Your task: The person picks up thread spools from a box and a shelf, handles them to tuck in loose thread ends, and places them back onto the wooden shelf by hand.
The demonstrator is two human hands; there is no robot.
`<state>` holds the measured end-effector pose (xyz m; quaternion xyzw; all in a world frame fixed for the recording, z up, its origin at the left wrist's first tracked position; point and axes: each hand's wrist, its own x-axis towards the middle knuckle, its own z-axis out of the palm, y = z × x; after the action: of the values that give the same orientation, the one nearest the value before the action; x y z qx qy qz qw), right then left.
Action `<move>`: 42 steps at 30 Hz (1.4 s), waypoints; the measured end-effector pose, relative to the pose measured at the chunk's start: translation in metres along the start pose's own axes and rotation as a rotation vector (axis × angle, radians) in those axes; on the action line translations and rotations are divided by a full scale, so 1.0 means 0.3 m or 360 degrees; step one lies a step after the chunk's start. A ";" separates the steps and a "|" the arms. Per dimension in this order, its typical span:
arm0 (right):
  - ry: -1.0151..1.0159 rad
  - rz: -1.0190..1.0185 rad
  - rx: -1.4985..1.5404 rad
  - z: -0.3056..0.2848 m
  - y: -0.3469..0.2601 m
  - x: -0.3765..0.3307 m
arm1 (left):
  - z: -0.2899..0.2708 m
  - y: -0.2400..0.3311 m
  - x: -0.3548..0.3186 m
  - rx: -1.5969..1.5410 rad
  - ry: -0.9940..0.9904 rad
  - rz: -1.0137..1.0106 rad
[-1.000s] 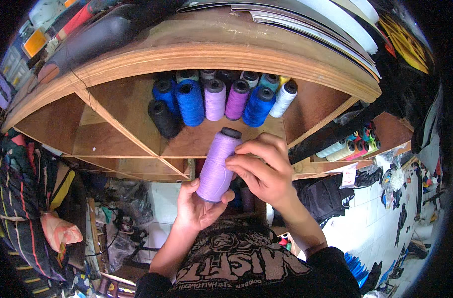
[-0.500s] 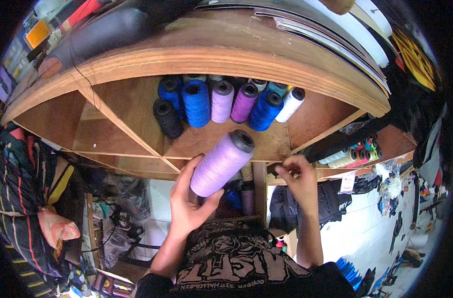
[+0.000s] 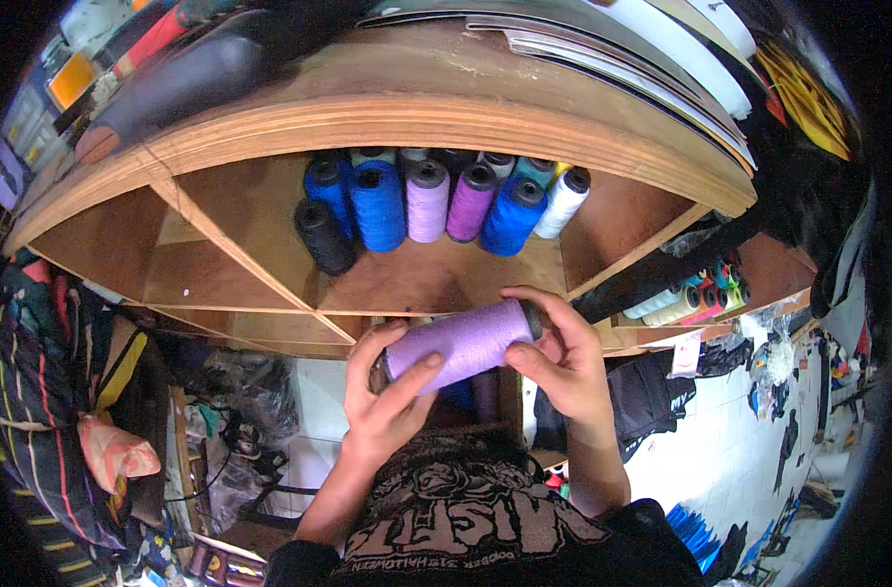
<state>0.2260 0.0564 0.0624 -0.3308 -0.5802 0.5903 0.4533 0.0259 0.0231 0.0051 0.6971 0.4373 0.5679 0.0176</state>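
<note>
Mid-frame, both hands hold a lilac spool [image 3: 462,343] level: left hand [image 3: 392,396] cradles its base, right hand [image 3: 561,357] fingers grip its cap, below the shelf [image 3: 426,279] of spools [image 3: 431,201].

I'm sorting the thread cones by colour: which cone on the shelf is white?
The white cone is the one at the far right end of the row on the wooden shelf, beside a blue cone; the others there are blue, purple, lilac, teal or black.

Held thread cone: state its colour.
Light purple thread cone, best seen in the head view.
</note>
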 end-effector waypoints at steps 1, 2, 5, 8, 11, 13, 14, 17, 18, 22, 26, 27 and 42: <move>-0.0014 -0.0036 -0.0049 -0.003 -0.002 0.002 | -0.006 0.013 0.012 -0.0090 -0.0014 -0.0108; -0.0027 -0.0072 -0.0098 -0.006 -0.007 0.004 | -0.010 0.020 0.018 -0.0182 -0.0029 -0.0216; -0.0079 -0.0057 -0.0011 -0.013 -0.009 0.002 | -0.018 0.018 0.016 -0.0262 -0.0046 -0.0256; 0.0001 -0.0019 0.0095 -0.009 -0.016 -0.005 | -0.018 0.034 0.015 -0.0371 -0.0070 -0.0487; 0.0058 -0.0170 0.0004 0.000 -0.007 -0.013 | -0.009 0.053 0.000 -0.0769 -0.0051 -0.0855; 0.0102 -0.0315 -0.0152 0.004 0.008 -0.013 | -0.003 0.059 -0.001 -0.1010 -0.0038 -0.1005; 0.0144 -0.0384 -0.0255 0.006 0.012 -0.010 | -0.002 0.060 0.003 -0.1069 -0.0044 -0.1020; 0.0283 -0.0622 -0.0521 0.014 0.015 0.000 | 0.004 0.064 0.003 -0.1188 -0.0048 -0.1062; 0.0332 -0.0707 -0.0605 0.016 0.012 0.005 | 0.006 0.064 0.002 -0.1220 -0.0047 -0.1075; 0.0446 -0.0911 -0.0831 0.029 0.008 0.018 | 0.002 0.071 0.013 -0.1270 -0.0055 -0.1159; 0.0523 -0.1162 -0.1178 0.018 0.025 0.019 | -0.008 0.087 0.023 -0.1340 -0.0102 -0.1259; 0.0526 -0.1294 -0.1341 0.005 0.016 0.023 | -0.009 0.095 0.028 -0.1407 -0.0109 -0.1309; 0.0918 -0.1020 -0.0631 0.023 0.093 0.064 | 0.019 0.102 0.018 -0.0553 0.0053 -0.0919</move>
<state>0.2084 0.0736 0.0383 -0.3658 -0.6049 0.1826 0.6833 0.0485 0.0105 0.0233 0.5217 0.5136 0.6168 0.2892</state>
